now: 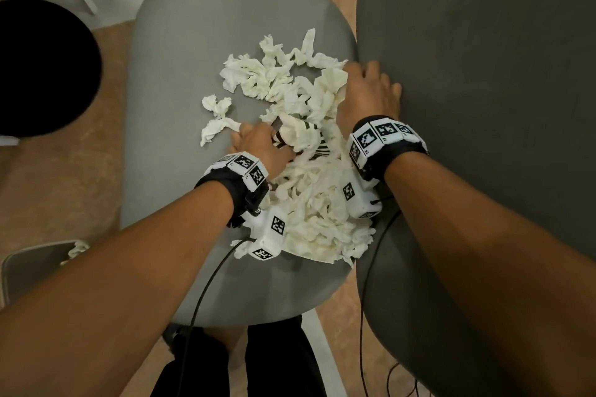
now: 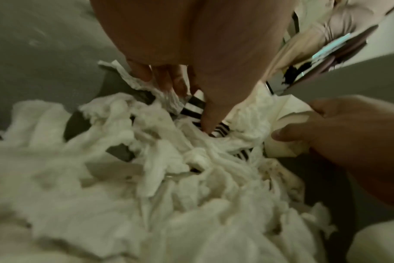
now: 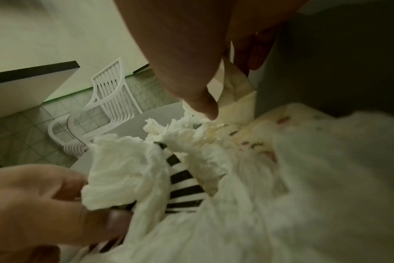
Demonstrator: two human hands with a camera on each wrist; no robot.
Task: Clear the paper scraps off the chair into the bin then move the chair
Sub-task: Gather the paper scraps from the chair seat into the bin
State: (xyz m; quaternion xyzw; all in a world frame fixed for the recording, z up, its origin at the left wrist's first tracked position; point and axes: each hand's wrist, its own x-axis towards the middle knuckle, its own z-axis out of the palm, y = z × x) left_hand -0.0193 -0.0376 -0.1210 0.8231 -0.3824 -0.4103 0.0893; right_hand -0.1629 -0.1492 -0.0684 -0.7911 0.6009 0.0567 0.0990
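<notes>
Crumpled paper scraps, matt cloth chair

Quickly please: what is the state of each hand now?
Left hand: fingers curled in the paper scraps, gripping them.
Right hand: curled around scraps too.

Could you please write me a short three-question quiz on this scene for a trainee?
1. True or false: the scraps already lie in the bin.
2. Which hand is nearer the chair back? A) left hand B) right hand
3. Fill in: among the white scraps lies a piece with black and white ____.

Key
1. False: they lie heaped on the seat, and the bin stands apart on the floor to the left.
2. B: it lies at the edge of the heap beside the back.
3. Stripes: the left hand's fingers dig into the scraps right at it.
</notes>
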